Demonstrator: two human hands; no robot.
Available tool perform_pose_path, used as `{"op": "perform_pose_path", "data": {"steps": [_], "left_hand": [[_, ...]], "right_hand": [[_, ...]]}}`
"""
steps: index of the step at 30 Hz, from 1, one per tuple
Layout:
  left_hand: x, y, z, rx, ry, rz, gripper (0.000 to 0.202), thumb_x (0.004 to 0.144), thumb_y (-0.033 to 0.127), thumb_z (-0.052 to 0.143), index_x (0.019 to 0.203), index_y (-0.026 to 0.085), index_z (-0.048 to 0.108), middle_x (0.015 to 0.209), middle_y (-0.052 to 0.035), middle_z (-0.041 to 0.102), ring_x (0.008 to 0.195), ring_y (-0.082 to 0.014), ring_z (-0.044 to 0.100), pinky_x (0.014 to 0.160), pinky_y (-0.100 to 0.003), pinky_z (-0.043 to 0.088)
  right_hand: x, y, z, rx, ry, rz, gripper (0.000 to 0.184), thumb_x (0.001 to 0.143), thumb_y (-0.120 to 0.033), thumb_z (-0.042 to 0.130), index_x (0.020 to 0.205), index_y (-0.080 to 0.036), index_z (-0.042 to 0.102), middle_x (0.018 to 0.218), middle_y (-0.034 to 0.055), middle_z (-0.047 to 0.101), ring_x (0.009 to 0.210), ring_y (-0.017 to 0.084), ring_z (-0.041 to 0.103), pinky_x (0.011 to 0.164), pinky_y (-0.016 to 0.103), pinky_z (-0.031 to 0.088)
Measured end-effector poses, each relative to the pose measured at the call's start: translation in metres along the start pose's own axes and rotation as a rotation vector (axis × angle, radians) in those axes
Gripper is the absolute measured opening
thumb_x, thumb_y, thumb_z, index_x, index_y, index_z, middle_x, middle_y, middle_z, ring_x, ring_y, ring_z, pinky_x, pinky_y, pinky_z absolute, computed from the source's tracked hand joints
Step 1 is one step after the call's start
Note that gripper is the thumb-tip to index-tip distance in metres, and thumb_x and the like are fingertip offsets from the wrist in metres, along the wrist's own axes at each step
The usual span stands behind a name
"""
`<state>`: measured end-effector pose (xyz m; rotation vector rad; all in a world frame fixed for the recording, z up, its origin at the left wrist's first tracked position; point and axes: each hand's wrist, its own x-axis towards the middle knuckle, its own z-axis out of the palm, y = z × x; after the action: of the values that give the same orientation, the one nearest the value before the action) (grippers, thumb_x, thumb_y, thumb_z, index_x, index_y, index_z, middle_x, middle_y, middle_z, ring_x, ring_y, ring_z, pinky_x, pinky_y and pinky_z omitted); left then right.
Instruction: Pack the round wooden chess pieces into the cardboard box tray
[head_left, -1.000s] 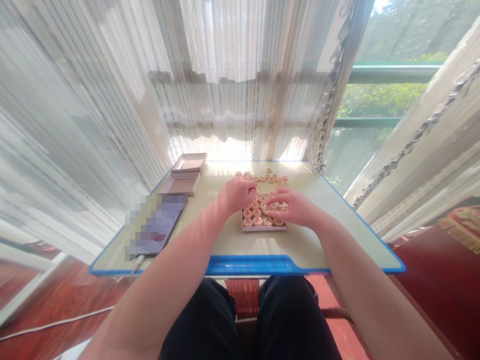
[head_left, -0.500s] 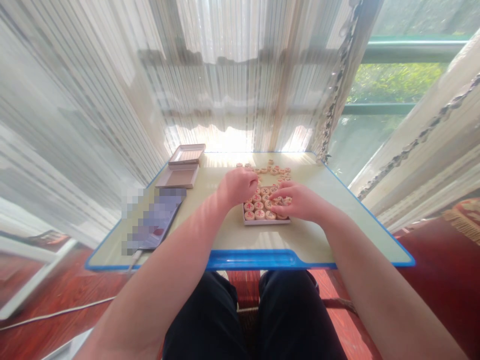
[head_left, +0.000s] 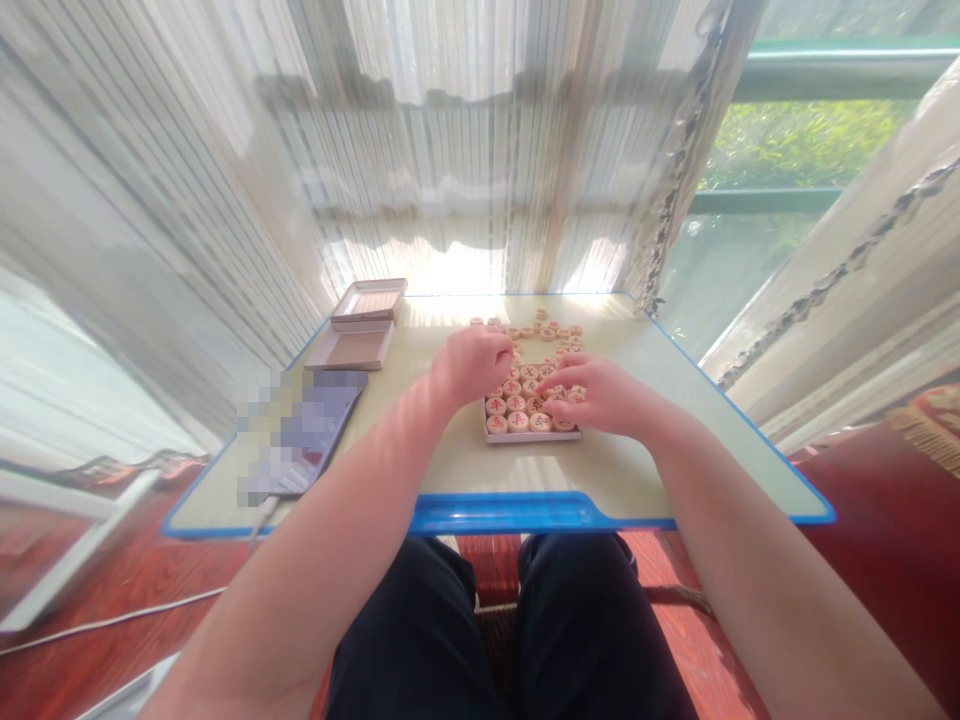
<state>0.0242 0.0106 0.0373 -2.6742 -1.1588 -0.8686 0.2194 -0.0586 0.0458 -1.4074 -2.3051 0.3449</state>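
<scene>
A shallow box point(head_left: 532, 437) on the table holds rows of round wooden Chinese chess pieces point(head_left: 517, 404) with red or dark characters. At the box's far left corner is my left hand point(head_left: 476, 362), fingers curled closed; whatever they may hold is hidden. My right hand point(head_left: 600, 390) reaches over the box's right side with thumb and fingers apart, the fingertips at the pieces there. It covers part of that side. More loose chess pieces point(head_left: 549, 334) lie scattered beyond the box.
The pale table point(head_left: 712, 440) has a blue edge and a blue front tray point(head_left: 502, 512). Two open box parts point(head_left: 351, 346) rest at the back left. A tablet-like device point(head_left: 330, 420), partly blurred, lies at left with a white cable point(head_left: 264, 508). Curtains hang behind.
The whole view has shifted slightly upward. Both hands stay almost where they were at the box, the left one closed and the right one over the pieces.
</scene>
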Motion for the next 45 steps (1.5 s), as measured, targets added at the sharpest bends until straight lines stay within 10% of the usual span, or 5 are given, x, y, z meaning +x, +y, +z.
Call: {"op": "perform_pose_path", "data": {"steps": [45], "left_hand": [[0.000, 0.001, -0.003, 0.014, -0.058, -0.004, 0.027, 0.073, 0.012, 0.040, 0.066, 0.017, 0.066, 0.072, -0.0049, 0.066, 0.073, -0.0172, 0.059, 0.071, -0.028, 0.045]], "right_hand": [[0.004, 0.000, 0.012, -0.066, -0.005, -0.139, 0.022, 0.072, -0.018, 0.054, 0.080, -0.020, 0.075, 0.075, 0.0042, 0.060, 0.080, 0.019, 0.055, 0.074, 0.029, 0.042]]}}
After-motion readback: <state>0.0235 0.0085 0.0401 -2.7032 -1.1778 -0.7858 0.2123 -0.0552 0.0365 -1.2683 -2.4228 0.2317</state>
